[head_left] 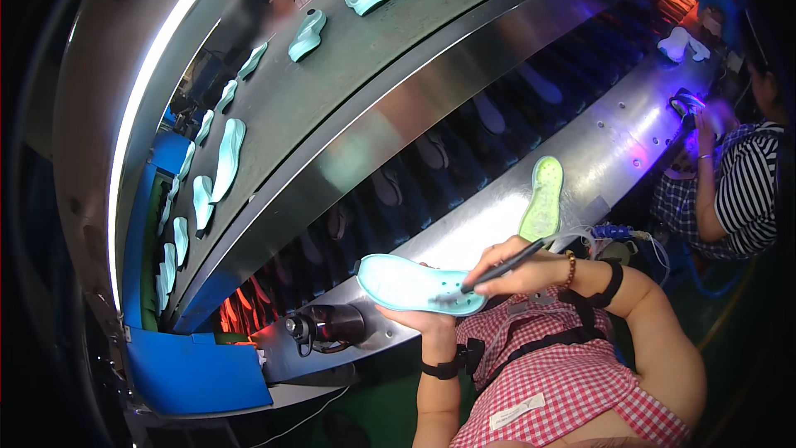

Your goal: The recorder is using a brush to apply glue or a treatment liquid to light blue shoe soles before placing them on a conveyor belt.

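Note:
My left hand (419,318) is closed around the underside of a pale blue shoe sole (402,280), holding it nearly level in front of me. The sole's broad inner face is turned up, and small holes show toward its right end. In my right hand (531,272) is a slim black glue brush (507,265), its tip down at the sole's right end. A clear tube runs from the brush's upper end. Just beyond my right hand, a yellow-green shoe sole (541,203) lies on the metal ledge (477,220).
A dark bottle (332,325) lies on the ledge at left. Beyond it runs a conveyor belt (348,66) carrying several pale blue soles (227,160). Shoe uppers hang in the dark gap beneath. At far right a person in a striped top (746,182) works beside white pieces (676,44).

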`<state>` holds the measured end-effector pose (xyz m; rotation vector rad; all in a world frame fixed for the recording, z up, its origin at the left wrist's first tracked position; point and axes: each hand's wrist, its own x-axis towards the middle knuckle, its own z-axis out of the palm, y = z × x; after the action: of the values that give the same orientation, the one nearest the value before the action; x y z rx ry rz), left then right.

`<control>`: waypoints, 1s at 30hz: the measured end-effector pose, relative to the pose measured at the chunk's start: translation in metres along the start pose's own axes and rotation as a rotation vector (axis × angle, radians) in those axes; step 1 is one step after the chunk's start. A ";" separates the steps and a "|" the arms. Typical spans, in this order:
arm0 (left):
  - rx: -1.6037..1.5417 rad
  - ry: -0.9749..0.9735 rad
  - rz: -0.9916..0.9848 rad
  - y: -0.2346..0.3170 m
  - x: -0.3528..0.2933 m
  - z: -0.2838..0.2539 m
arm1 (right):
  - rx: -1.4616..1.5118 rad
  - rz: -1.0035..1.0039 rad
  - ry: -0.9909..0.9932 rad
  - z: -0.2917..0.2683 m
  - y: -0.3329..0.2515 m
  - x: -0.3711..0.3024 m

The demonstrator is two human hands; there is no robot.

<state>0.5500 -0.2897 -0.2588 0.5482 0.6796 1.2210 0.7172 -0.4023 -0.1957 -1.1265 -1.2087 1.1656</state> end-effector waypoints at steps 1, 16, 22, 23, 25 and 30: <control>-0.018 0.007 0.029 -0.003 -0.001 0.002 | -0.178 -0.022 0.012 -0.002 0.008 0.005; -0.093 -0.275 0.068 0.019 -0.011 0.032 | 0.185 -0.064 -0.312 -0.016 0.009 -0.015; -0.053 -0.313 0.062 0.024 -0.013 0.029 | 0.019 -0.100 -0.289 -0.013 0.016 -0.016; -0.038 -0.345 0.054 0.025 -0.012 0.031 | 0.128 -0.042 -0.280 -0.016 0.022 -0.016; -0.031 -0.417 0.027 0.029 -0.016 0.033 | 0.344 0.095 -0.146 -0.014 0.018 -0.017; -0.090 -0.172 -0.060 0.017 -0.039 0.057 | 0.546 0.070 -0.019 -0.005 0.035 -0.013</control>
<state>0.5732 -0.3239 -0.2011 0.5473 0.4906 1.1288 0.7202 -0.4126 -0.2320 -0.7462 -0.7926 1.4491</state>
